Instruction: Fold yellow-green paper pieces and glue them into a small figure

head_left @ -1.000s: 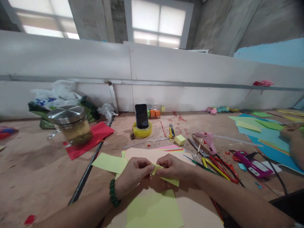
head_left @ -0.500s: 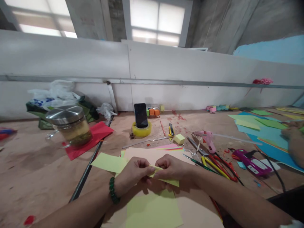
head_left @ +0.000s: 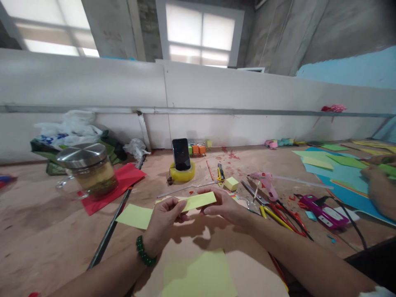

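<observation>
While both hands are meeting just below the middle of the frame, they are holding one folded yellow paper strip (head_left: 198, 201) between them, lifted above the table. The left hand (head_left: 165, 218) is pinching the left end of the strip with thumb and fingers closed on it, and a green bead bracelet (head_left: 142, 251) is sitting on its wrist. The right hand (head_left: 221, 205) is gripping the right part of the strip, its fingers curled around the edge.

Under the hands a pale peach sheet (head_left: 247, 268) is lying on the brown table (head_left: 46, 231), and a yellow square sheet (head_left: 198, 276) is resting on it at the lower middle of the frame. Another yellow sheet (head_left: 134, 215) is lying just left of the left hand. Toward the left of the frame a glass jar with a metal lid (head_left: 88, 169) is standing on red paper (head_left: 123, 179). Above the hands, near the middle, a phone (head_left: 181, 154) is leaning upright in a yellow tape roll (head_left: 182, 173). To the right of the hands, scissors (head_left: 278, 212) and a pink glue gun (head_left: 266, 183) are lying near each other. At the right edge another person's hand (head_left: 379, 189) is resting on blue paper (head_left: 346, 177).
</observation>
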The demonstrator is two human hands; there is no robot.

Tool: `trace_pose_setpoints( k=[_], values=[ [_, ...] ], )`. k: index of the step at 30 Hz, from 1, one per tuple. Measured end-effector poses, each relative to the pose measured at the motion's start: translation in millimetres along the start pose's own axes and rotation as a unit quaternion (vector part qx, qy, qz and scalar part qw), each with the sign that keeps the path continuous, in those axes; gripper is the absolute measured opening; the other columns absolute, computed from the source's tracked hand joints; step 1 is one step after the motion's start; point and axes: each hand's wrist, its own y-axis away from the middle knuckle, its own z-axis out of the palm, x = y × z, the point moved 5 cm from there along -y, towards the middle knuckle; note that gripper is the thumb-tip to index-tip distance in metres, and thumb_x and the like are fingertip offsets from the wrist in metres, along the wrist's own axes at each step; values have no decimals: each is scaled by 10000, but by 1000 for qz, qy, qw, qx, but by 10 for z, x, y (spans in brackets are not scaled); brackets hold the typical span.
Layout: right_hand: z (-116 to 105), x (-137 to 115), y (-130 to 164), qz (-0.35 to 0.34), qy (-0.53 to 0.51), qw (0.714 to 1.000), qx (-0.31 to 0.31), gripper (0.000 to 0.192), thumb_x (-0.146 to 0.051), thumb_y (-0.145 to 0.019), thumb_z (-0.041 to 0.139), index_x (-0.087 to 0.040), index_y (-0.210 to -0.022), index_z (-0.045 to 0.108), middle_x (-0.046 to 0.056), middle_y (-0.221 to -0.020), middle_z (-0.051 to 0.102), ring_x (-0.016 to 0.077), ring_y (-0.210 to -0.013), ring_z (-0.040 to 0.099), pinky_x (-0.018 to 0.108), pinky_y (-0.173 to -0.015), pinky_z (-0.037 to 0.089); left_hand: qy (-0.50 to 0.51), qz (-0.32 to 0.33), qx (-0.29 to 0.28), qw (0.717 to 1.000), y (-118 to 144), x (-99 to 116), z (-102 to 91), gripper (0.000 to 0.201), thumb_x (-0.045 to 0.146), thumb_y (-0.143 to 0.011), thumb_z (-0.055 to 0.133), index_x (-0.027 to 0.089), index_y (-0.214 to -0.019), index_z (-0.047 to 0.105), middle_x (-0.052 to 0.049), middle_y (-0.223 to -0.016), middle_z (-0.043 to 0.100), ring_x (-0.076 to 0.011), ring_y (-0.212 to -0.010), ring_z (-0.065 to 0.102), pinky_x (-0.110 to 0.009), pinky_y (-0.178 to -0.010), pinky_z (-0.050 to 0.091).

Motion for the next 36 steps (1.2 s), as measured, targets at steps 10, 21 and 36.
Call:
trace_pose_setpoints(
  k=[10, 21, 36],
  values=[
    [5, 35, -25, -54, 14, 998, 33, 411, -291, -644, 807, -154, -983, 620, 15, -844, 665, 133, -764, 638, 283, -746, 534, 30, -5, 13, 999, -11, -23, -10, 426, 501, -478, 828, 151, -587, 611, 39, -503, 602, -99, -453, 577, -195, -457, 445],
    [-39, 98, -46, -37, -5, 997, 74, 379, -387, -672, 777, -151, -940, 649, 11, -749, 689, 122, -643, 659, 258, -659, 536, 24, -14, 7, 1000, 23, -14, 11, 441, 504, -463, 831, 145, -576, 602, 38, -486, 600, -96, -449, 581, -181, -458, 417],
    [-178, 37, -58, -48, -19, 977, 207, 287, -325, -536, 808, -160, -661, 610, -52, -550, 645, 84, -465, 611, 206, -529, 530, -64, -14, -52, 996, 49, -17, 85, 457, 561, -493, 799, 169, -570, 577, 5, -470, 635, -135, -458, 604, -215, -456, 435]
  ],
)
